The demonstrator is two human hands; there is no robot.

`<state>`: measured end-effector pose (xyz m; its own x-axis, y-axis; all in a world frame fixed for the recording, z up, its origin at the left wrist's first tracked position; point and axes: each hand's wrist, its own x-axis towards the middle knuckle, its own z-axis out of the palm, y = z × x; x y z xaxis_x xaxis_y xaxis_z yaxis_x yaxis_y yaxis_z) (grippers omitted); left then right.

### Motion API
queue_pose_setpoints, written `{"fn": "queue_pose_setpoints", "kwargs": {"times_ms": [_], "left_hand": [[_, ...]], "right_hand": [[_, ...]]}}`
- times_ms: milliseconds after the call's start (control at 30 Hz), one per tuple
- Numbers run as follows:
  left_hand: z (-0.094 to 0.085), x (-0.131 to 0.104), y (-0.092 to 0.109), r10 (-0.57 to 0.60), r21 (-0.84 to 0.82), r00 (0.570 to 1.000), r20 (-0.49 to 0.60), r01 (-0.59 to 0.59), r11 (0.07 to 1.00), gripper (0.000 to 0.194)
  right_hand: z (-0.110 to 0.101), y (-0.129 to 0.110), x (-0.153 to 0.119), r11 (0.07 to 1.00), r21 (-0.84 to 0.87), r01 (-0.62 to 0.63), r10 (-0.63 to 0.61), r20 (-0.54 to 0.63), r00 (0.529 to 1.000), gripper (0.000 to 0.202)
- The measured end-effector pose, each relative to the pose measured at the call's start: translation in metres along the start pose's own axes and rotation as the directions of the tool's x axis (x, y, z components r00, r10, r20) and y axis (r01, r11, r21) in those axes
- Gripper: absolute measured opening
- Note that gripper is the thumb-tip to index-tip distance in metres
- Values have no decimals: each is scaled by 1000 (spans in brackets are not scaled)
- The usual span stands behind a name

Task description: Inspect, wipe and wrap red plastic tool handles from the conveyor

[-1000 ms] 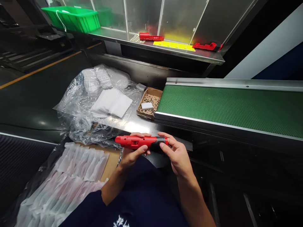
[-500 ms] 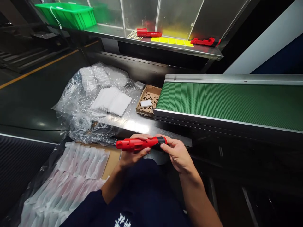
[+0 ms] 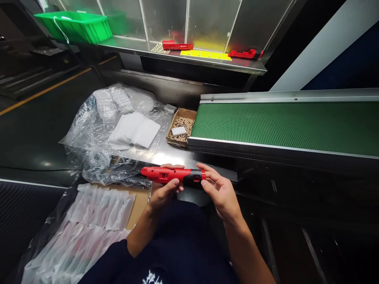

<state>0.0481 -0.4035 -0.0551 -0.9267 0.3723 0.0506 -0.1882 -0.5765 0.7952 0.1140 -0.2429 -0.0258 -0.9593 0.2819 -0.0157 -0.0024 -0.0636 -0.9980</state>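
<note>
A red and black plastic housing (image 3: 174, 175) lies level across my hands, its rounded red end to the left. My left hand (image 3: 162, 191) is wrapped round its middle, thumb in front and fingertips behind. At the black right end, my right hand (image 3: 220, 193) has its thumb and fingers on the red rim. Beyond the hands, a stack of white sheets (image 3: 134, 130) rests on clear plastic wrap (image 3: 89, 154). A shallow cardboard box (image 3: 182, 142) with small black pieces and a white block (image 3: 179, 131) stands beside the conveyor.
The green conveyor belt (image 3: 281, 126) runs off to the right. On the metal shelf (image 3: 130, 44) are a green bin (image 3: 77, 27), two red parts (image 3: 177, 46) and a yellow strip (image 3: 205, 55). Several wrapped items (image 3: 97, 209) lie in rows at lower left.
The housing has turned about its length, showing a different side with a slot. My right fingers have loosened and spread somewhat at its black end. The view has shifted slightly.
</note>
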Motion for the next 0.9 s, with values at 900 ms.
{"fn": "queue_pose_setpoints", "kwargs": {"times_ms": [900], "left_hand": [[-7, -2, 2, 84, 197, 986, 142, -111, 974, 27]], "right_hand": [[9, 1, 8, 991, 110, -74, 76, -21, 997, 23]]}}
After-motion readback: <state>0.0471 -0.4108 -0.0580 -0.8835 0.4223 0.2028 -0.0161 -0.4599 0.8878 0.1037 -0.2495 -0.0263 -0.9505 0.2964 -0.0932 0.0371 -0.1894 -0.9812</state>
